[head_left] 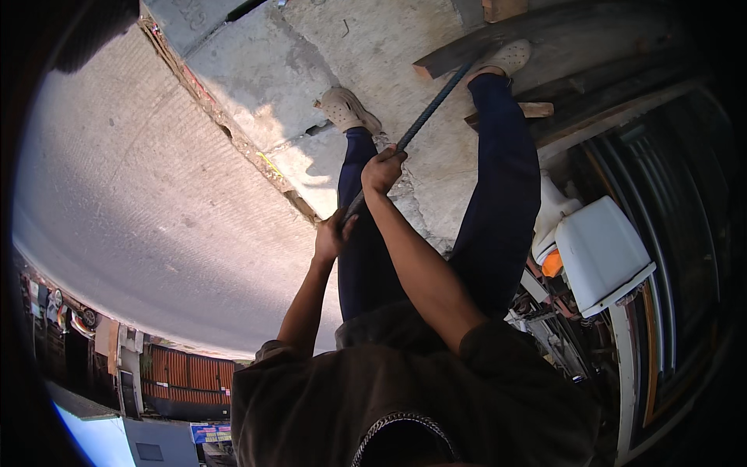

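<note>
A long, dark ribbed bar that looks like rebar runs slantwise between my legs. My right hand is wrapped round its middle part. Closer to my body, my left hand grips the bar's near end, with both fists a short way apart. The far end of the bar reaches a dark wooden beam beside my right shoe; its very tip is hard to make out. My left shoe stands on the concrete slab.
Short wood pieces lie by the beam and my right leg. A white plastic container stands at the right, near a glazed frame and a heap of scrap. The slab's broken edge borders a road at the left.
</note>
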The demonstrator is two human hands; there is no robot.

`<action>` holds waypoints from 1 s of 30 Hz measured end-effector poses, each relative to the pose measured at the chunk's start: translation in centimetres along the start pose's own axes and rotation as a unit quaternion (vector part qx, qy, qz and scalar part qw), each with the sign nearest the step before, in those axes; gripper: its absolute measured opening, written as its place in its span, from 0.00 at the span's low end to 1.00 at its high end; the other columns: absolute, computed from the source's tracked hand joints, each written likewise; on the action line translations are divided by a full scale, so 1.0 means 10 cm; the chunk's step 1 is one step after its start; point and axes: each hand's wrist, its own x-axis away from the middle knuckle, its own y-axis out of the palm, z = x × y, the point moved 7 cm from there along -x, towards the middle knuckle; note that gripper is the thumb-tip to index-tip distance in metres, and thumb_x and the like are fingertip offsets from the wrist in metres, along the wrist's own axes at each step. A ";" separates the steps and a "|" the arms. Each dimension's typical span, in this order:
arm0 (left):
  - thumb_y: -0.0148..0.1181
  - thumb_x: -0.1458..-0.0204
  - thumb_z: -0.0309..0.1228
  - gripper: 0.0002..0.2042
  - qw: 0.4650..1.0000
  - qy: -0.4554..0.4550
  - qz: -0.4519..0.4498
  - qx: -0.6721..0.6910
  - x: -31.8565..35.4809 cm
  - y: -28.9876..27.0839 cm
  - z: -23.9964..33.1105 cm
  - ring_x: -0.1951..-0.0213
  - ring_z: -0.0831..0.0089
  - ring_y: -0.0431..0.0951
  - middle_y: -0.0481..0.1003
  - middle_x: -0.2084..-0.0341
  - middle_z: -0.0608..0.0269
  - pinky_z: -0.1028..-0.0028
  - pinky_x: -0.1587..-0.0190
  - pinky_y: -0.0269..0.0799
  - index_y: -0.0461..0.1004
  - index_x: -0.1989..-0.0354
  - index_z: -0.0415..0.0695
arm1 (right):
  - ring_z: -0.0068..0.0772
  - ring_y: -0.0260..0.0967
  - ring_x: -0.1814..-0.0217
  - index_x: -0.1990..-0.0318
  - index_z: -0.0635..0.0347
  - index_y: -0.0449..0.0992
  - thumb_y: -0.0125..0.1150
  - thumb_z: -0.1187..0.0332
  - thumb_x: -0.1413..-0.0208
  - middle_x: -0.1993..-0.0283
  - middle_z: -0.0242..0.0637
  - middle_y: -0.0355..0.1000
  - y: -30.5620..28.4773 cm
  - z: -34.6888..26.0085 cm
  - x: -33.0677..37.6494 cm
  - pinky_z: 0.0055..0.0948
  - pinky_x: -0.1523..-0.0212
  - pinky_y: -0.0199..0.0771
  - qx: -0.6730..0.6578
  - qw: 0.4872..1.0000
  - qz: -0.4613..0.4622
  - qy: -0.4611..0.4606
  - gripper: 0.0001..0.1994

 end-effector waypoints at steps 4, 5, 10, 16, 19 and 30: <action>0.60 0.47 0.36 0.16 1.000 -0.008 -0.001 -0.027 -0.22 -0.09 -0.16 0.73 0.52 0.79 0.76 0.76 0.41 0.65 0.71 0.73 0.73 0.60 0.34 | 0.69 0.69 0.63 0.59 0.71 0.57 0.36 0.61 0.36 0.71 0.71 0.69 0.24 -0.01 -0.04 0.55 0.67 0.72 -0.033 0.999 -0.022 0.020 0.16; 0.60 0.47 0.36 0.16 1.000 -0.010 0.010 -0.016 -0.11 -0.09 -0.08 0.74 0.52 0.79 0.76 0.76 0.41 0.65 0.71 0.73 0.73 0.60 0.34 | 0.70 0.69 0.63 0.59 0.70 0.57 0.36 0.61 0.36 0.70 0.71 0.68 0.20 0.10 -0.03 0.55 0.66 0.71 -0.043 0.998 -0.050 0.022 0.16; 0.56 0.45 0.32 0.15 0.999 -0.022 -0.023 0.024 0.47 -0.01 0.79 0.73 0.47 0.78 0.75 0.76 0.40 0.62 0.72 0.73 0.70 0.57 0.32 | 0.69 0.69 0.64 0.60 0.71 0.61 0.37 0.58 0.36 0.66 0.67 0.68 -0.52 0.03 -0.04 0.53 0.64 0.69 -0.061 0.995 -0.069 -0.044 0.19; 0.54 0.45 0.27 0.14 0.996 -0.032 -0.029 0.074 0.81 0.03 1.84 0.72 0.44 0.76 0.73 0.73 0.38 0.59 0.71 0.71 0.66 0.53 0.31 | 0.27 0.55 0.91 0.61 0.66 0.60 0.36 0.54 0.35 0.80 0.35 0.58 -1.26 -0.31 -0.08 0.26 0.92 0.59 -0.097 0.972 -0.190 0.096 0.19; 0.52 0.45 0.25 0.15 0.996 -0.021 -0.025 0.088 0.86 0.02 2.00 0.69 0.43 0.76 0.73 0.70 0.37 0.59 0.70 0.72 0.65 0.51 0.33 | 0.24 0.53 0.92 0.61 0.64 0.60 0.37 0.54 0.35 0.82 0.32 0.57 -1.40 -0.43 -0.07 0.25 0.93 0.57 -0.096 0.973 -0.185 0.095 0.18; 0.44 0.40 0.31 0.24 0.950 -0.112 -0.092 0.277 1.27 0.32 3.07 0.51 0.55 0.73 0.71 0.55 0.40 0.65 0.49 0.66 0.51 0.36 0.39 | 0.17 0.49 0.94 0.62 0.60 0.63 0.41 0.56 0.35 0.84 0.26 0.55 -2.11 -0.79 -0.29 0.22 0.94 0.50 -0.214 0.909 -0.304 0.187 0.15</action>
